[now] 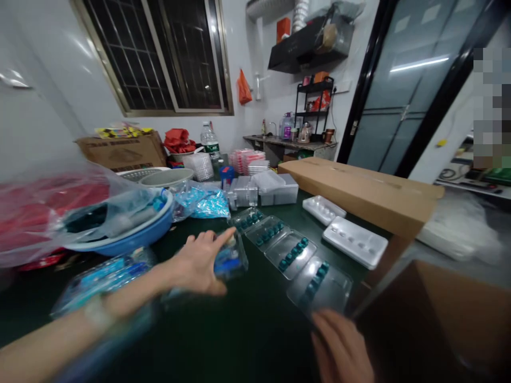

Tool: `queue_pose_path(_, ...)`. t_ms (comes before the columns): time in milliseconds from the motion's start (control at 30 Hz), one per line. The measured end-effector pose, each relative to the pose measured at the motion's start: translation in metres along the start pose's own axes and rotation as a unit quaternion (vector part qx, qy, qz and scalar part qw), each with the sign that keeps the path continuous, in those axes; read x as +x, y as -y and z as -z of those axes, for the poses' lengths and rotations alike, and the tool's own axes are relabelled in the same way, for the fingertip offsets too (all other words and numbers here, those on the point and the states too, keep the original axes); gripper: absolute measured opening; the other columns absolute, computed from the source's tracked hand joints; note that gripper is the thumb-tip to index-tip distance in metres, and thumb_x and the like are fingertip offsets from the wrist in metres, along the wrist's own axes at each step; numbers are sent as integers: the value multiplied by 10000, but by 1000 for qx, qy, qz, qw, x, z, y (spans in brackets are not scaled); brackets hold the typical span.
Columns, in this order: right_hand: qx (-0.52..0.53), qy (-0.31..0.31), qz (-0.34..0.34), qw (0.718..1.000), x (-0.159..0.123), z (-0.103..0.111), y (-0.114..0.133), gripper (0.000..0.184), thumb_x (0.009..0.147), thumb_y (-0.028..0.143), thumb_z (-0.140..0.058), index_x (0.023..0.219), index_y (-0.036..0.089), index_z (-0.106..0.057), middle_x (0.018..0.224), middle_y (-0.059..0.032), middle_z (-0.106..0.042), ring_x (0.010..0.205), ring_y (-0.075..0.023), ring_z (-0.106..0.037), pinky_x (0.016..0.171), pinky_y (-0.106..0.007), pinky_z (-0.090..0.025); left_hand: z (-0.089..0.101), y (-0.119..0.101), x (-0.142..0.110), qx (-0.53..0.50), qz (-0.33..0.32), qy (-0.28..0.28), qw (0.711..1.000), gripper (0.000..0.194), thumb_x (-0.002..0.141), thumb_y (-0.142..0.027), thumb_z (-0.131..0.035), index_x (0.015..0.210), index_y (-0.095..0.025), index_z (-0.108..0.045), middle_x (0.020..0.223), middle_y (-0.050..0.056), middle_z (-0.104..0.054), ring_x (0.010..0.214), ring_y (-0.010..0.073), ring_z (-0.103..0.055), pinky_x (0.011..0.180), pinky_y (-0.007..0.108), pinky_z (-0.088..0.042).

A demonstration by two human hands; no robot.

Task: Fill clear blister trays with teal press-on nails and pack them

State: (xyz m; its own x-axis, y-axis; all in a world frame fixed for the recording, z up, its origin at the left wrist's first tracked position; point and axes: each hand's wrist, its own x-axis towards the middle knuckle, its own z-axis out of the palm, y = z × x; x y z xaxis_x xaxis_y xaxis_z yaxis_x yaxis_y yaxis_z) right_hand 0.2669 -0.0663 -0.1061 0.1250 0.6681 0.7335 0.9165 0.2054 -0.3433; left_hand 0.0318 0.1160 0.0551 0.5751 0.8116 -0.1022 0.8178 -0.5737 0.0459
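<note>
My left hand [197,263] reaches over a clear plastic tray [241,255] with blue pieces in it, thumb and forefinger spread apart. Whether it touches the tray I cannot tell. At the bottom right, my right hand [343,346] is smeared by motion, and its fingertips are at the near edge of a clear tray [339,287]. That tray holds a row of dark teal pieces [317,279]. Beyond it, more such trays [293,255] run away in a line, each with its own teal row. Under my left forearm lie packs of blue items [115,271] in clear plastic.
Two white moulded trays [357,242] lie right of the row, beside a long cardboard box [367,186]. Another box [451,314] stands near right. On the left are a blue basin [131,239] under plastic film and shiny blue packets [209,202]. Clear containers [279,189] are stacked behind.
</note>
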Motion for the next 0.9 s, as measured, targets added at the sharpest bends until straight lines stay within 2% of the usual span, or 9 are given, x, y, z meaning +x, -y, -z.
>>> queue_pose_path(133, -80, 109, -28, 990, 15, 20, -33, 230, 792, 233, -508, 1014, 207, -561, 1027, -86, -536, 916, -249, -485, 686, -377, -401, -32, -53, -52, -72, 24, 67, 995, 1144, 390, -553, -679, 1354, -348, -98, 1199, 140, -401, 1088, 432, -360, 863, 570, -240)
queue_pose_path(267, -61, 220, -16, 973, 17, 30, -35, 166, 772, 202, -527, 920, 241, -591, 964, -44, -544, 868, -214, -467, 695, -352, -378, -64, -71, -65, -78, 60, 117, 988, 1194, 351, -552, -694, 1361, -280, -118, 1277, 213, -354, 1164, 474, -270, 881, 610, -184)
queue_pose_path(333, -52, 242, 6, 969, 11, 28, -31, 176, 761, 141, -510, 885, 231, -596, 905, -42, -544, 830, -207, -456, 681, -347, -361, -68, -72, -67, -81, 51, 124, 988, 1222, 335, -578, -691, 1364, -248, -118, 1358, 238, -245, 1223, 476, -157, 911, 620, -118)
queue_pose_path(433, -55, 246, 57, 966, -2, 22, -25, 203, 756, 66, -453, 824, 197, -592, 790, -45, -528, 753, -199, -434, 640, -342, -333, -62, -80, -83, -91, 23, 88, 992, 1150, 394, -583, -673, 1362, -237, -157, 1420, 207, -120, 1268, 429, -12, 940, 615, -58)
queue_pose_path(567, -31, 218, 137, 966, -11, 18, -16, 196, 791, 71, -404, 739, 161, -571, 697, -45, -495, 686, -181, -405, 602, -324, -317, -57, -110, -134, -194, 33, 47, 979, 865, 514, -468, -667, 1299, -292, -349, 1421, 108, -206, 1281, 367, -108, 986, 559, -106)
queue_pose_path(667, 11, 179, 173, 968, -9, 23, -8, 203, 823, 90, -384, 771, 148, -571, 706, -49, -505, 686, -171, -405, 585, -303, -324, -64, -136, -167, -349, 90, 6, 933, 640, 539, -372, -677, 1159, -314, -528, 1324, 71, -399, 1182, 342, -348, 958, 495, -270)
queue_pose_path(733, 38, 143, 175, 973, -6, 29, -1, 189, 825, 89, -393, 813, 139, -575, 726, -56, -515, 694, -166, -412, 589, -296, -341, -72, -149, -175, -441, 130, -9, 888, 529, 545, -313, -680, 1066, -300, -589, 1182, 67, -528, 1040, 313, -482, 866, 461, -381)
queue_pose_path(800, 57, 106, 172, 978, -3, 36, 6, 173, 807, 69, -424, 849, 133, -579, 745, -63, -524, 704, -163, -425, 597, -294, -362, -81, -156, -171, -510, 158, -9, 845, 527, 562, -250, -669, 1080, -256, -572, 1084, 75, -568, 957, 276, -520, 796, 417, -429)
queue_pose_path(900, 77, 51, 187, 978, 3, 49, 24, 191, 757, 30, -489, 895, 124, -582, 765, -73, -541, 730, -170, -455, 615, -303, -395, -100, -158, -157, -593, 170, -20, 787, 669, 586, -165, -646, 1221, -175, -434, 1118, 120, -523, 968, 241, -506, 794, 370, -432)
